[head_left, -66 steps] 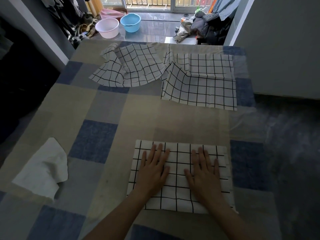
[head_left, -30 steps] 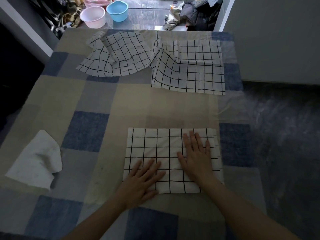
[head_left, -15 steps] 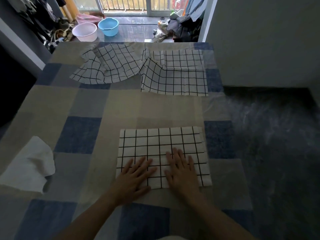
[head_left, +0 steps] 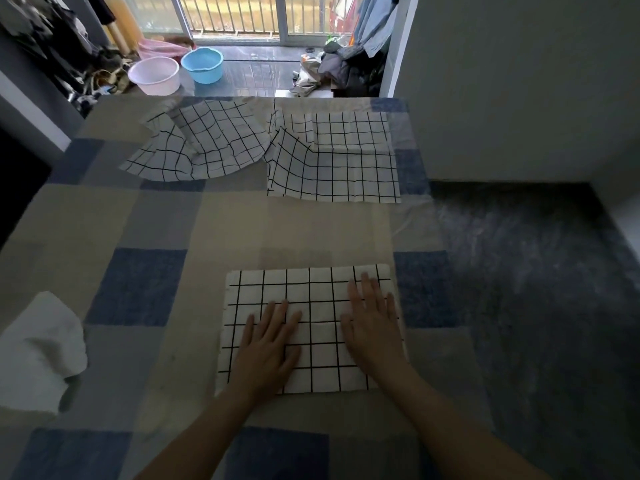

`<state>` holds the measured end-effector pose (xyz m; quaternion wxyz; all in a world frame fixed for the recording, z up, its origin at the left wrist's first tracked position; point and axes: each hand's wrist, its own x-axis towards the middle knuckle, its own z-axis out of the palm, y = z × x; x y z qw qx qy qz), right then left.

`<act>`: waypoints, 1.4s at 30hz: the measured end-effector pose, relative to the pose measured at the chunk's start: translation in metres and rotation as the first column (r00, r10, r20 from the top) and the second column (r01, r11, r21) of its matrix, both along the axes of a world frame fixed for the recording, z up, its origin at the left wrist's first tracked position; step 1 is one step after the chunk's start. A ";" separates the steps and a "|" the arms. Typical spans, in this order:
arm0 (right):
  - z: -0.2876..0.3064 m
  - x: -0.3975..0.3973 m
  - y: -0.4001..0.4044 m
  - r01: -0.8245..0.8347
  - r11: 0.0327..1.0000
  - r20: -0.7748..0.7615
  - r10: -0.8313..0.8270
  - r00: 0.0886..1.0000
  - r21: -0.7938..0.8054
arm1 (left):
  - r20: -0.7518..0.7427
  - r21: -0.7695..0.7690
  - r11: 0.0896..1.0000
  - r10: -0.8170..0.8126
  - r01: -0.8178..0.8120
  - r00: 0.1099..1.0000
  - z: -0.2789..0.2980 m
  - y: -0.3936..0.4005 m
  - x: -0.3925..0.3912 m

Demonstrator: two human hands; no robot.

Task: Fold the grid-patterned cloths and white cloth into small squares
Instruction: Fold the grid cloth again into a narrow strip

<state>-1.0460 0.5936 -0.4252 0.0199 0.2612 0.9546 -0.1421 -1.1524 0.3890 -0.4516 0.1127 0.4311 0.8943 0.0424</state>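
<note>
A folded grid-patterned cloth (head_left: 294,292) lies flat as a rectangle near the table's front. My left hand (head_left: 268,348) rests flat on its lower left part, fingers straight. My right hand (head_left: 372,327) presses flat on its right side, fingers spread. Two more grid-patterned cloths lie at the back: a rumpled one (head_left: 204,147) at the left and a partly folded one (head_left: 339,164) at the right. A crumpled white cloth (head_left: 38,351) sits at the left edge.
The table (head_left: 194,237) wears a beige, grey and blue checked cover. To the right it drops to a dark floor (head_left: 540,271). Beyond the far edge stand a pink basin (head_left: 154,76), a blue basin (head_left: 202,65) and a heap of clothes (head_left: 343,71).
My right hand slid from the cloth's lower middle toward its right edge. The left hand moved slightly up onto the cloth. The camera tilted up a little.
</note>
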 end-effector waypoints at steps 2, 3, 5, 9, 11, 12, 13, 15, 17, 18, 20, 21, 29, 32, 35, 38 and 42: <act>-0.010 -0.003 0.009 0.014 1.000 0.049 -0.014 0.999 -0.013 | -0.005 0.005 1.000 0.012 -0.012 1.000 -0.003 0.000 0.002; -0.015 -0.002 0.013 0.005 1.000 0.067 -0.005 0.998 -0.010 | -0.004 0.014 1.000 0.015 -0.015 1.000 -0.004 0.000 0.002; -0.022 0.002 0.019 -0.024 1.000 0.085 0.025 0.996 -0.013 | -0.010 0.023 0.999 0.024 -0.024 1.000 -0.004 -0.003 0.000; -0.024 0.006 0.028 -0.029 1.000 0.066 0.029 0.997 -0.006 | -0.008 0.030 0.969 0.244 -0.244 0.970 -0.001 -0.027 -0.016; -0.025 0.008 0.028 -0.010 1.000 0.044 0.010 0.999 0.003 | 0.022 0.064 0.909 0.411 -0.412 0.911 0.004 -0.030 -0.018; -0.026 0.008 0.027 -0.006 1.000 0.040 0.006 0.999 0.008 | 0.033 0.083 0.898 0.430 -0.431 0.902 0.009 -0.024 -0.014; -0.027 0.008 0.027 -0.005 1.000 0.041 0.004 0.999 0.012 | 0.030 0.107 0.918 0.380 -0.381 0.924 0.013 -0.014 -0.008; -0.027 0.007 0.027 -0.008 1.000 0.050 0.007 0.999 0.019 | 0.017 0.138 0.981 0.139 -0.139 0.990 0.017 0.012 0.016; -0.027 0.008 0.027 -0.012 1.000 0.057 0.010 0.998 0.019 | 0.023 0.124 0.990 -0.072 0.068 0.997 0.010 0.032 0.043; -0.026 0.007 0.028 -0.010 1.000 0.053 0.009 0.999 0.019 | 0.029 0.094 0.989 -0.120 0.117 0.992 0.005 0.037 0.054; -0.026 0.008 0.028 -0.011 1.000 0.044 0.010 0.999 0.021 | 0.026 0.025 0.991 -0.135 0.134 0.991 -0.001 0.029 0.064; -0.026 0.008 0.028 -0.012 1.000 0.038 0.011 0.999 0.023 | 0.009 0.006 0.991 -0.135 0.135 0.991 -0.002 0.021 0.062; -0.020 0.007 0.019 0.030 1.000 0.038 -0.030 0.999 0.003 | 0.023 -0.072 0.991 0.110 -0.108 0.994 0.002 -0.054 0.034; -0.007 0.003 -0.022 -0.067 0.997 -0.046 0.068 0.997 0.034 | 0.020 -0.083 0.989 0.122 -0.120 0.992 0.005 -0.050 0.036; -0.012 0.002 -0.079 -0.291 0.957 -0.083 0.291 0.953 0.015 | 0.036 -0.093 0.990 0.114 -0.110 0.993 0.005 -0.051 0.035; -0.026 0.008 -0.096 -0.324 0.946 -0.033 0.324 0.946 -0.001 | 0.060 -0.103 0.989 0.109 -0.103 0.992 0.006 -0.052 0.033; -0.033 0.032 -0.055 -0.245 0.969 0.035 0.244 0.969 0.031 | 0.076 -0.076 0.993 0.099 -0.093 0.992 0.007 -0.053 0.030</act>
